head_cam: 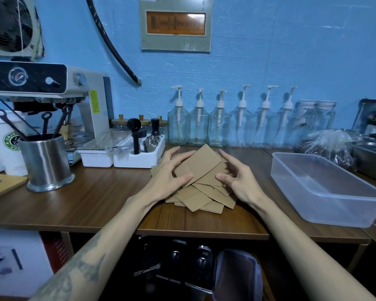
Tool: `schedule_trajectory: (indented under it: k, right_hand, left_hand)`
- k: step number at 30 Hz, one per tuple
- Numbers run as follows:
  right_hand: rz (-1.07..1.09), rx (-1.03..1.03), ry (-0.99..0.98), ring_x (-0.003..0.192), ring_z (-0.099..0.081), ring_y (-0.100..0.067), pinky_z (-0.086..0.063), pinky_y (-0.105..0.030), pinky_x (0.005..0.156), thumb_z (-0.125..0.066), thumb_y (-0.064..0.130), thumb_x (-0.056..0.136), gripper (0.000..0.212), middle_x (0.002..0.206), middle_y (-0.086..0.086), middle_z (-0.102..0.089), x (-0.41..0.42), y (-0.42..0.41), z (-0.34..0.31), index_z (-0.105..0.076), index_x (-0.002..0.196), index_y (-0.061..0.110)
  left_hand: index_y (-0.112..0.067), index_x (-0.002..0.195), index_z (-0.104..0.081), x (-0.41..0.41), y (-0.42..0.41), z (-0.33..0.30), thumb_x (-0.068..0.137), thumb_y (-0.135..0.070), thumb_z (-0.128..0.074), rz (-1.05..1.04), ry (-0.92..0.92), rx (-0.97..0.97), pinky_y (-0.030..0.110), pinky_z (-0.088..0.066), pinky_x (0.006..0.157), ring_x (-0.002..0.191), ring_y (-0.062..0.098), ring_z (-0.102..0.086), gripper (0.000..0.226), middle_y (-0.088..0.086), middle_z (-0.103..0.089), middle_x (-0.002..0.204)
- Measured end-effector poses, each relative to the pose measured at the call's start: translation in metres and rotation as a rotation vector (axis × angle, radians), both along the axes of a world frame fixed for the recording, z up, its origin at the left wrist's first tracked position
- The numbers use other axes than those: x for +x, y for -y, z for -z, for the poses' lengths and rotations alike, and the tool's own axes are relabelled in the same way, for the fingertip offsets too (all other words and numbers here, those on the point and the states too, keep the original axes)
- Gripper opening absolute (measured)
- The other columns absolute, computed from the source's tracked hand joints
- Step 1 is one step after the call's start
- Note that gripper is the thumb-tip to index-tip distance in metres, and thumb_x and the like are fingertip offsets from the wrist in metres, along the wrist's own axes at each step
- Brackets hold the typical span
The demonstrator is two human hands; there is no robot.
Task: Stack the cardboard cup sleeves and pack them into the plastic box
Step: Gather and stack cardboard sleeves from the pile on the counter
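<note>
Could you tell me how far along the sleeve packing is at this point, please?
Nothing is packed yet: the plastic box sits empty at the right. In hand: the left hand and right hand gather the top cardboard sleeves. Left: squaring the fanned pile and boxing it.

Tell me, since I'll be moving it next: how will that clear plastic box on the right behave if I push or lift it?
The plastic box looks thin-walled and holds nothing, so it is probably light and may slide easily on the smooth wooden counter. Its low, wide shape makes tipping unlikely. One corner seems to overhang the counter edge, so a careless nudge might drop it.
</note>
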State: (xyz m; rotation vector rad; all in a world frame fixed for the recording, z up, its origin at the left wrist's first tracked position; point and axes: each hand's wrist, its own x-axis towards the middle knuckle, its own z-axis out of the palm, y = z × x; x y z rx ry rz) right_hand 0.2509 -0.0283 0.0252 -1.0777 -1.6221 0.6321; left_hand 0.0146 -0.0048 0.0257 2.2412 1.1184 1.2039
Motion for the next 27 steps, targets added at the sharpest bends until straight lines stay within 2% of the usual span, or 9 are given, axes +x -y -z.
schedule_trajectory:
  k: [1,3,6,9,11,14,17,23,27]
  right_hand:
    - [-0.005,-0.012,-0.011,0.079,-0.045,-0.012,-0.050,-0.017,0.070,-0.065,-0.007,0.088,0.074,0.092,-0.005,-0.045,0.0000,-0.0004,-0.0002,-0.041,0.149,0.025]
    - [-0.015,-0.031,-0.025,0.082,-0.044,-0.009,-0.048,-0.014,0.072,-0.061,-0.014,0.085,0.080,0.096,-0.003,-0.044,0.0004,0.0011,-0.0013,-0.038,0.151,0.026]
    - [-0.053,-0.043,-0.063,0.088,-0.050,-0.016,-0.047,-0.013,0.068,-0.061,-0.006,0.088,0.075,0.098,-0.014,-0.046,-0.0003,0.0043,-0.0026,-0.038,0.150,0.030]
    - [-0.018,0.009,-0.039,0.086,-0.054,-0.016,-0.048,-0.018,0.075,-0.068,0.023,0.092,0.063,0.095,-0.011,-0.050,-0.0025,0.0054,-0.0037,-0.039,0.146,0.038]
    - [0.009,0.037,-0.020,0.082,-0.056,-0.016,-0.049,-0.025,0.079,-0.069,0.030,0.092,0.061,0.092,-0.010,-0.051,-0.0021,0.0036,-0.0033,-0.041,0.144,0.042]
    - [0.036,0.051,-0.003,0.074,-0.051,-0.002,-0.049,-0.019,0.077,-0.069,0.020,0.092,0.059,0.089,0.003,-0.048,-0.0020,0.0020,-0.0020,-0.045,0.144,0.033]
    - [0.045,0.034,0.031,0.066,-0.049,0.006,-0.045,-0.007,0.075,-0.070,0.009,0.089,0.059,0.088,0.006,-0.047,-0.0024,0.0024,-0.0024,-0.048,0.142,0.023]
    - [0.019,-0.004,0.066,0.063,-0.049,0.004,-0.043,-0.014,0.069,-0.071,0.002,0.087,0.052,0.074,0.010,-0.051,-0.0002,0.0018,-0.0021,-0.052,0.133,0.020]
    - [-0.008,-0.003,0.071,0.056,-0.047,0.005,-0.038,-0.006,0.062,-0.069,0.001,0.089,0.049,0.054,0.024,-0.051,0.0003,0.0014,-0.0021,-0.050,0.131,0.018]
  left_hand:
    - [-0.050,0.139,-0.044,0.0000,0.0008,0.0001,0.086,-0.036,-0.070,0.035,0.007,-0.001,0.044,-0.030,0.116,0.139,0.006,-0.031,0.061,-0.008,-0.033,0.148]
    - [-0.039,0.143,-0.045,0.0003,0.0020,-0.0001,0.090,-0.023,-0.069,0.072,0.014,0.023,0.030,-0.035,0.108,0.129,-0.001,-0.039,0.060,-0.008,-0.044,0.139]
    - [-0.040,0.143,-0.044,0.0015,-0.0005,0.0007,0.089,-0.024,-0.071,0.049,0.028,0.065,0.020,-0.036,0.091,0.115,0.001,-0.046,0.063,-0.008,-0.049,0.126]
    - [-0.043,0.144,-0.040,0.0019,-0.0032,0.0016,0.085,-0.031,-0.075,0.023,0.054,0.053,0.029,-0.040,0.103,0.125,0.004,-0.046,0.069,-0.010,-0.052,0.133]
    - [-0.042,0.143,-0.041,0.0020,-0.0030,0.0012,0.084,-0.035,-0.075,0.002,0.067,0.037,0.034,-0.041,0.108,0.129,0.005,-0.046,0.068,-0.014,-0.051,0.138]
    - [-0.035,0.142,-0.045,0.0012,-0.0025,0.0009,0.086,-0.034,-0.074,-0.016,0.062,0.025,0.030,-0.043,0.105,0.121,0.002,-0.050,0.063,-0.017,-0.053,0.134]
    - [-0.031,0.141,-0.048,0.0010,-0.0010,0.0016,0.086,-0.030,-0.073,-0.019,0.046,0.015,0.030,-0.043,0.105,0.120,0.003,-0.049,0.061,-0.015,-0.052,0.133]
    - [-0.034,0.144,-0.047,-0.0019,-0.0056,0.0055,0.086,-0.035,-0.074,-0.035,0.053,0.007,0.041,-0.040,0.111,0.128,0.006,-0.048,0.064,-0.012,-0.054,0.139]
    - [-0.036,0.146,-0.043,-0.0035,-0.0056,0.0069,0.085,-0.039,-0.073,-0.074,0.042,-0.001,0.041,-0.039,0.112,0.134,0.007,-0.044,0.068,-0.010,-0.051,0.145]
